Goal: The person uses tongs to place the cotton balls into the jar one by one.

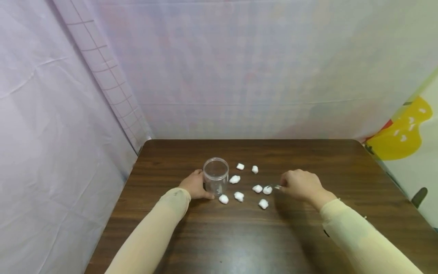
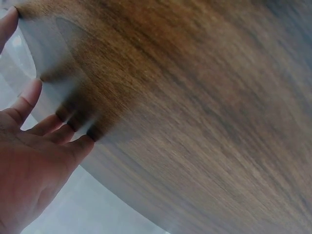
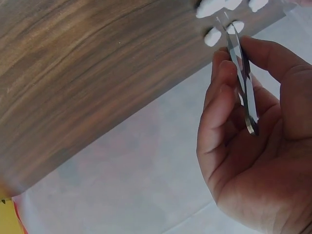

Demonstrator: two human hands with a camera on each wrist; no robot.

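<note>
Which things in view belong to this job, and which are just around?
Job:
tweezers, in the right grip
clear jar, held by the left grip
eight white cotton balls on the table

Just around:
yellow decoration, far right
pale sheeting behind the table

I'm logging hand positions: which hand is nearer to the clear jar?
The left. The left hand holds the clear jar at its left side; the right hand is apart from it, off to the right beyond the cotton balls, holding tweezers.
</note>
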